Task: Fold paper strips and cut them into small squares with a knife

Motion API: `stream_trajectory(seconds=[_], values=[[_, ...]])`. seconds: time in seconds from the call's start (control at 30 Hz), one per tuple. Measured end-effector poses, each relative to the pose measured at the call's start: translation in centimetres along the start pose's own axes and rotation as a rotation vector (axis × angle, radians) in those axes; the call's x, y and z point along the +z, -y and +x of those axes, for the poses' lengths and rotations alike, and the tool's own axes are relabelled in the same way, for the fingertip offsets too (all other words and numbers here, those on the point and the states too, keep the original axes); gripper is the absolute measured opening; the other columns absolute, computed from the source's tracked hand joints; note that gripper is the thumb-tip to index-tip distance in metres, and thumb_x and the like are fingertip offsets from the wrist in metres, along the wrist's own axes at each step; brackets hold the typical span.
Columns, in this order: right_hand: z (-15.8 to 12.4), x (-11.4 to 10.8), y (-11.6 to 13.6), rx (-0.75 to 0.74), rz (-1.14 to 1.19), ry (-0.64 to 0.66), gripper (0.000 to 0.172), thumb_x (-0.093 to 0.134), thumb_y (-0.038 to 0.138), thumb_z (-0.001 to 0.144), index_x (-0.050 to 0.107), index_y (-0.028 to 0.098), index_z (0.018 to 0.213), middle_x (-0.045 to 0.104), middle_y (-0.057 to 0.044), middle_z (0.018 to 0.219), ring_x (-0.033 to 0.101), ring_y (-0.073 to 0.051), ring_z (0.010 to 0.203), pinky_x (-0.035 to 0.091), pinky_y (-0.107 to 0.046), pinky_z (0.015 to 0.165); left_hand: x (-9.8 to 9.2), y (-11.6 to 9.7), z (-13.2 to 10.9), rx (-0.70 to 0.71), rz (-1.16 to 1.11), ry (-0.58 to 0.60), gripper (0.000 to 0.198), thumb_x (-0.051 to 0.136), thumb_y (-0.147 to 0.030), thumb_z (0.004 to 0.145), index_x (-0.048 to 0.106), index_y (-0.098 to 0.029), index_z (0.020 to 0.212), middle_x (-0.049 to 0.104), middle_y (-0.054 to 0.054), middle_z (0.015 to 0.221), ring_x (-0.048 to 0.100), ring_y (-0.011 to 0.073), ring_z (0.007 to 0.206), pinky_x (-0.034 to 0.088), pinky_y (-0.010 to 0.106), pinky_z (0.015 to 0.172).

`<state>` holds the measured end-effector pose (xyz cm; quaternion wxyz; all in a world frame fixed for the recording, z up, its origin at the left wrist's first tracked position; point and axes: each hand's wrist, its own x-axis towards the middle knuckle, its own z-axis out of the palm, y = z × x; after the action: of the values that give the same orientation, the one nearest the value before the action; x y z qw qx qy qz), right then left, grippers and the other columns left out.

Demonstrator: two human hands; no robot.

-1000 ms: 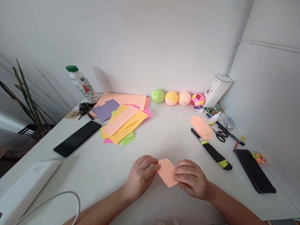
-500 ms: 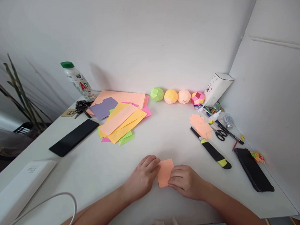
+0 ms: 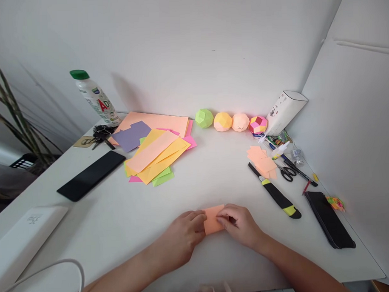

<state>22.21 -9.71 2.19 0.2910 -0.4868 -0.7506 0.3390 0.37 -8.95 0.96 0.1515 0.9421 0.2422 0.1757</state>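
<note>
The left hand has its grip closed over the left edge of a small orange paper, fingers curled at its side. The right hand has thumb and forefinger drawn nearly together on the paper's right part; the other fingers are bent. The paper sits between both hands, over the near part of the white bench; whether it touches the surface I cannot tell. Beyond the right hand lie a black-and-green knife and peach paper pieces, with black-handled scissors just beside them
</note>
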Motion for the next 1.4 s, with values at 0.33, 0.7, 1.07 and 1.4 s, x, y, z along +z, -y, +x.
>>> stream_trajectory(seconds=[0.33,0.7,1.07,1.4], values=[[0.6,1.9,-0.1,-0.052,-0.369,-0.121,0.024,0.04,0.014,0.092,0.06,0.018,0.079,0.058,-0.003,0.073,0.053,-0.014,0.062,0.043,-0.024,0.056,-1.3,0.0,-0.2,-0.069,-0.091,0.118,0.03,0.05,0.0,0.076,0.063,-0.02,0.093,0.057,0.007,0.101,0.055,0.023,0.102,0.047,0.037,0.087],[1.1,2.0,-0.7,-0.125,-0.331,-0.141,0.022,0.04,0.01,0.091,0.06,0.017,0.089,0.059,-0.005,0.077,0.056,-0.015,0.065,0.047,-0.025,0.057,-1.6,-0.4,0.4,-0.122,-0.115,-0.007,0.033,0.036,-0.004,0.086,0.053,-0.016,0.112,0.065,0.009,0.099,0.059,0.0227,0.101,0.053,0.038,0.084],[0.6,1.3,-1.3,-0.286,-0.175,-0.144,0.027,0.04,0.004,0.088,0.056,0.019,0.104,0.056,-0.005,0.081,0.053,-0.013,0.06,0.044,-0.023,0.049,-0.9,0.2,0.8,-0.195,-0.087,-0.213,0.025,0.039,-0.018,0.096,0.05,-0.011,0.118,0.071,0.011,0.091,0.068,0.0198,0.078,0.056,0.032,0.066],[0.3,0.8,-1.1,-0.211,-0.074,-0.096,0.025,0.047,0.007,0.087,0.055,0.021,0.107,0.061,-0.004,0.081,0.058,-0.014,0.065,0.049,-0.025,0.055,-0.5,0.1,1.5,-0.161,-0.064,-0.288,0.021,0.041,-0.007,0.092,0.057,-0.016,0.084,0.066,0.003,0.067,0.068,0.0167,0.071,0.054,0.027,0.064]])
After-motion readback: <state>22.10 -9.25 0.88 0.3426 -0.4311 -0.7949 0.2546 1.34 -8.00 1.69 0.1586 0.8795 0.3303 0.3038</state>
